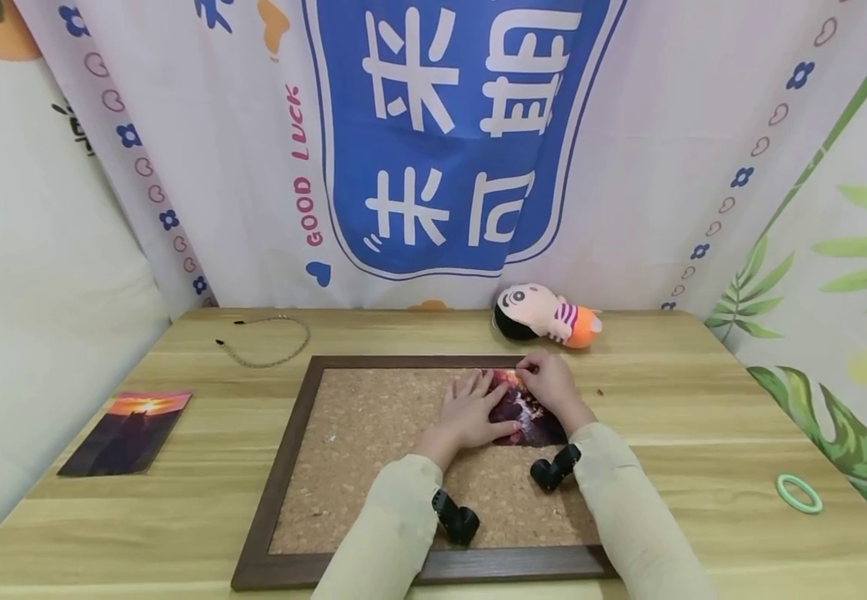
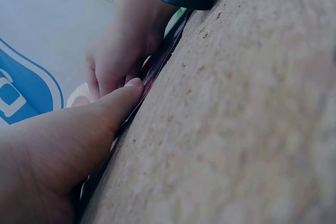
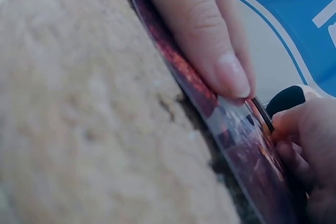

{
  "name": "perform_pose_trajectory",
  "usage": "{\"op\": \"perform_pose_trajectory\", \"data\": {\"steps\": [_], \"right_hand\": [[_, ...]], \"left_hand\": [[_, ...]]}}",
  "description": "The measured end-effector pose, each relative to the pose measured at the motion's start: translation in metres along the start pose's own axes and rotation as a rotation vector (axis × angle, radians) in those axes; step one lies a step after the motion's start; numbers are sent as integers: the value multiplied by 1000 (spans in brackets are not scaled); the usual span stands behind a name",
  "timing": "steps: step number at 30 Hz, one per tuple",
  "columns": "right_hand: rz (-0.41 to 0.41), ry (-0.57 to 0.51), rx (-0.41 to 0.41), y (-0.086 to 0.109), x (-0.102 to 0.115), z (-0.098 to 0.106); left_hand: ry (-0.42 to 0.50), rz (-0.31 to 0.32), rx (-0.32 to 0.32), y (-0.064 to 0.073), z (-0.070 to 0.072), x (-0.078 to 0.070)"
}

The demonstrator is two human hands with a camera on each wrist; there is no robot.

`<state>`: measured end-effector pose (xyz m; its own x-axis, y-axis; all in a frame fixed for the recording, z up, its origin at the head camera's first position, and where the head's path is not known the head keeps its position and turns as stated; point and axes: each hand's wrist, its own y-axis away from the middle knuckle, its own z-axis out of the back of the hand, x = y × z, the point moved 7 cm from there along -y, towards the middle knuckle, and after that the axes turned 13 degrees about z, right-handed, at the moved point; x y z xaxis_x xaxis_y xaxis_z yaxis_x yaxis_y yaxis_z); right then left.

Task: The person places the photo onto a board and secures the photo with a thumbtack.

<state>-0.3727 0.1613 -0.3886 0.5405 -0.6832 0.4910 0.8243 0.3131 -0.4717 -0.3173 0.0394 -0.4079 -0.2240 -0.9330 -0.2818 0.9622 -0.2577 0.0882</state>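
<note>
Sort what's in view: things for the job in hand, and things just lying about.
For the job:
framed corkboard
dark picture on it
probably the sunset picture at left

Just lying about:
plush doll
headband-like hoop
green ring

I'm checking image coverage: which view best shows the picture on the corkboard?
Head view: most of the picture shows from above, partly covered. Left wrist gives a thin sliver; right wrist, a close, steeply slanted strip.

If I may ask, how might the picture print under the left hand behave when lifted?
The picture print likely bends easily, as its edge looks thin. Its shiny surface suggests it may be slightly slippery. Being sheet-like, it should probably feel light.
</note>
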Motion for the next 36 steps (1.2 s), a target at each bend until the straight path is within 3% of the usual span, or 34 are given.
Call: {"op": "perform_pose_trajectory", "data": {"steps": [6, 9, 25, 36], "right_hand": [[-88, -123, -77, 1, -5, 5], [-106, -135, -92, 0, -6, 5], [75, 84, -2, -6, 6, 1], [117, 174, 23, -7, 6, -2]], "left_hand": [[3, -3, 0, -1, 1, 0], [-5, 0, -3, -2, 2, 1], [-2, -1, -1, -2, -1, 1], [-9, 3, 2, -3, -1, 2]]}}
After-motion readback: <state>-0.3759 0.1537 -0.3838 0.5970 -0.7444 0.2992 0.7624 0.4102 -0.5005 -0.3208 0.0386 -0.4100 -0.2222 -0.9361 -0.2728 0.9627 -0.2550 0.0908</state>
